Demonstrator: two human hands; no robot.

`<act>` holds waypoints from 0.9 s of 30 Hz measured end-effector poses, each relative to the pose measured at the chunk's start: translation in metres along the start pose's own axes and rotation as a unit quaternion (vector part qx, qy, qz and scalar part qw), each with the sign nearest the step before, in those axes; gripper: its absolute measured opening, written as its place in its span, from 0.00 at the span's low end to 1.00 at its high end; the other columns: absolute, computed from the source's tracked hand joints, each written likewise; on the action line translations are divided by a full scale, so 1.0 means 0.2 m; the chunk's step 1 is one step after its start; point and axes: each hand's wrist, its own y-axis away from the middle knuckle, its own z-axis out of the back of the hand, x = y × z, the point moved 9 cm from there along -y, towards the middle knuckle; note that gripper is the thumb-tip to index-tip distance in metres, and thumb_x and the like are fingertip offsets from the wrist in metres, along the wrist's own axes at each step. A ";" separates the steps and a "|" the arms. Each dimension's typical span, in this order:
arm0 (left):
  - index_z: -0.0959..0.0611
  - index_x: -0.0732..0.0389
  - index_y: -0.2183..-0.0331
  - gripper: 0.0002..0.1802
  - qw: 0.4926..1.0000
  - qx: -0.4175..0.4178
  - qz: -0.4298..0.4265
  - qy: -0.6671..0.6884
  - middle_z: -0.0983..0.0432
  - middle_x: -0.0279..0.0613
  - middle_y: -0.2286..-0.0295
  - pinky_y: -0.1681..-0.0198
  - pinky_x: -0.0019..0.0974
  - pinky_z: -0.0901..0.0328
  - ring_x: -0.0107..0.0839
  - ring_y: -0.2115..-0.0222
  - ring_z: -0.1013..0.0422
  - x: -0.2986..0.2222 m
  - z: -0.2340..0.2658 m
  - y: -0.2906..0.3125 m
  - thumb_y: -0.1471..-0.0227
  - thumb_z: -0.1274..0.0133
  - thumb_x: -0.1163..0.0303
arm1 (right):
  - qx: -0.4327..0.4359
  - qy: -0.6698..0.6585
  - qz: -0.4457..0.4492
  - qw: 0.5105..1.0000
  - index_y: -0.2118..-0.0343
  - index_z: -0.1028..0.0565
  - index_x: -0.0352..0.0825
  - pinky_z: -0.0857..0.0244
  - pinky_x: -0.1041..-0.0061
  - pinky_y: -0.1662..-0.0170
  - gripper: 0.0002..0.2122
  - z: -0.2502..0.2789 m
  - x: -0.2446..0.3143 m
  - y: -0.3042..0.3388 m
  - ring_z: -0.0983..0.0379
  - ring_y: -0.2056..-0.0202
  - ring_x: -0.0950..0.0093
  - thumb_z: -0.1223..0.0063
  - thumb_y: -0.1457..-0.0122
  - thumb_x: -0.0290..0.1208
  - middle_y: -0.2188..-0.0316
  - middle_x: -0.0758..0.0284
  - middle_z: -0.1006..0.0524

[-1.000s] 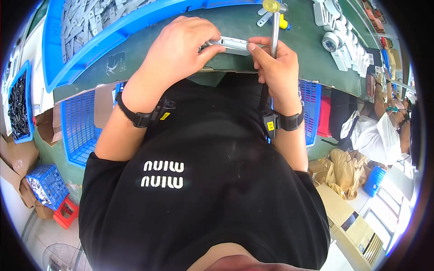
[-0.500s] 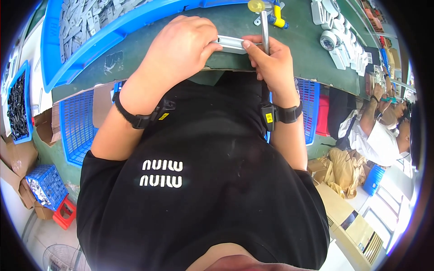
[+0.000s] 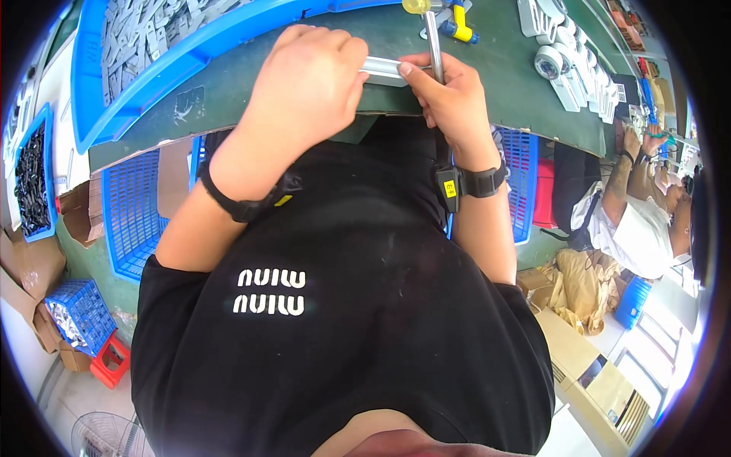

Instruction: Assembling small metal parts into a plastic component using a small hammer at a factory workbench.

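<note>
Over the near edge of the bench, a white metal channel piece [image 3: 384, 70] bridges my two hands. My left hand [image 3: 308, 84] is closed at its left end, with the back of the hand hiding the fingertips and that end. Thumb and fingers of my right hand [image 3: 451, 95] pinch the right end. A mallet [image 3: 433, 44] with a shiny metal shaft and a yellow head is also in the right hand, its shaft running up between the fingers and its head at the top edge of the picture.
A blue tray [image 3: 129, 114] of flat grey metal parts stands at left. On the green bench [image 3: 502, 84] lie a yellow-and-blue tool [image 3: 459, 24] and white assembled parts [image 3: 560, 61] at right. Blue crates [image 3: 133, 213] stand below. Another person [image 3: 640, 236] works at far right.
My left hand has rolled and slid slightly over the piece, covering more of its left end. The right hand, with the mallet, has shifted slightly left.
</note>
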 end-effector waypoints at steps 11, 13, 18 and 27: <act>0.13 0.66 0.56 0.14 0.994 -0.087 -0.064 0.012 0.15 0.47 0.53 0.42 0.46 0.26 0.46 0.54 0.19 -0.10 -0.11 0.05 0.46 0.38 0.79 | 0.001 0.012 0.020 1.000 0.59 0.15 0.33 0.48 0.82 0.82 0.11 0.00 0.01 0.01 0.39 0.84 0.89 0.32 0.35 0.37 0.82 0.80 0.30; 0.12 0.66 0.57 0.13 0.994 -0.089 -0.068 0.012 0.15 0.47 0.53 0.44 0.45 0.25 0.45 0.55 0.19 -0.12 -0.10 0.05 0.47 0.37 0.79 | 0.000 0.019 0.033 0.999 0.59 0.16 0.33 0.48 0.82 0.80 0.11 0.00 0.01 0.01 0.39 0.83 0.89 0.32 0.35 0.36 0.82 0.80 0.31; 0.11 0.66 0.61 0.10 0.992 -0.098 -0.071 0.038 0.15 0.45 0.58 0.56 0.43 0.24 0.44 0.60 0.20 -0.10 -0.10 0.01 0.48 0.34 0.77 | -0.012 0.039 0.074 0.996 0.59 0.16 0.31 0.47 0.80 0.75 0.12 0.00 0.03 0.02 0.40 0.79 0.88 0.31 0.35 0.36 0.83 0.81 0.33; 0.12 0.65 0.66 0.08 0.989 -0.120 -0.077 0.032 0.18 0.42 0.66 0.61 0.43 0.26 0.43 0.65 0.22 -0.10 -0.10 0.01 0.52 0.36 0.81 | -0.066 0.017 0.193 0.979 0.51 0.21 0.31 0.41 0.80 0.72 0.09 0.20 0.16 0.33 0.35 0.76 0.86 0.46 0.28 0.28 0.77 0.77 0.28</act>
